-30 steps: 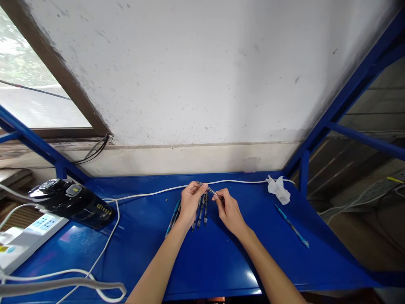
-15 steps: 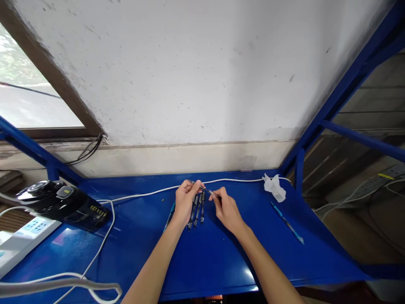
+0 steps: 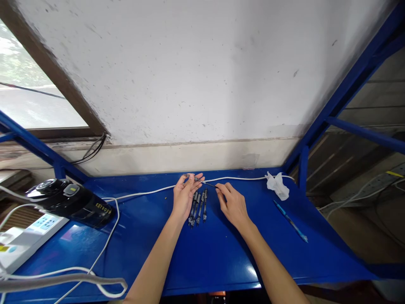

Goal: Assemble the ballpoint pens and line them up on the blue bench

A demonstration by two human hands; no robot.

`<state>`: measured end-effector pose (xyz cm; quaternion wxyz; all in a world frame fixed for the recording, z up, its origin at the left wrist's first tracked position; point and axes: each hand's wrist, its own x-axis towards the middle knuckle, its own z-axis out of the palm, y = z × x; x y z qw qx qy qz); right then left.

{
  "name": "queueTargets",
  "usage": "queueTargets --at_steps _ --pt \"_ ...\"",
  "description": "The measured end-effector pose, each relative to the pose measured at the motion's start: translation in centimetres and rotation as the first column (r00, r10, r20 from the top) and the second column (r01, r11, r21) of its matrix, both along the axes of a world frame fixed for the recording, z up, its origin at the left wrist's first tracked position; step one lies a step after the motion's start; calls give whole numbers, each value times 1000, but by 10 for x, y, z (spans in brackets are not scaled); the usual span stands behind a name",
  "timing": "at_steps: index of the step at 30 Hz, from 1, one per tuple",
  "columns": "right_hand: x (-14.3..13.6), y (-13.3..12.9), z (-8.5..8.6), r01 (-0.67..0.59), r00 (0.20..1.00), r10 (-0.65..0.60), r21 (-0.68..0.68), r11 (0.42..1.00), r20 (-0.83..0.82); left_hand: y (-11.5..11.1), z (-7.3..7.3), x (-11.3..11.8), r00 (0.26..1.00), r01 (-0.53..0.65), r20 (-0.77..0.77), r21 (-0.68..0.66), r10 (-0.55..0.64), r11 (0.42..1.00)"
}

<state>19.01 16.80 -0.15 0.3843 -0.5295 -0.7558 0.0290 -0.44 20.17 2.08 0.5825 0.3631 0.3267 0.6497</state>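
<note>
My left hand (image 3: 182, 198) is closed on a dark pen barrel (image 3: 187, 175), its other fingers partly spread. A thin dark pen refill (image 3: 209, 184) runs from that barrel across to my right hand (image 3: 232, 202), whose thumb and fingertips pinch its far end. Both hands are just above the blue tabletop, near its back. Below and between them, several black pens (image 3: 198, 207) lie side by side on the table. Off to the right lies a blue pen (image 3: 290, 220), apart from my right hand.
A crumpled white tissue (image 3: 277, 185) lies at the back right. A white cable (image 3: 148, 193) crosses the back of the blue table (image 3: 228, 261). On the left are a black bottle (image 3: 72, 202), a white power strip (image 3: 38, 236) and looped cables. Blue frame posts stand at both sides.
My hands have drawn apart, the right one moving rightward, and a longer thin stretch of refill shows between them. The blue pen left of my left hand no longer shows.
</note>
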Motion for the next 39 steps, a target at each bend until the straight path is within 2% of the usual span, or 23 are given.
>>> queueTargets --at_steps 21,30,39 --pt "1 2 1 49 998 -51 63 997 39 4 -6 -2 999 -48 22 12 48 999" --pt "1 2 -1 37 999 -38 58 998 7 0 -5 2 1000 8 -6 21 -8 1000" --pt "1 2 -1 24 1000 -24 49 998 3 -1 -6 5 1000 -1 -16 26 2 1000"
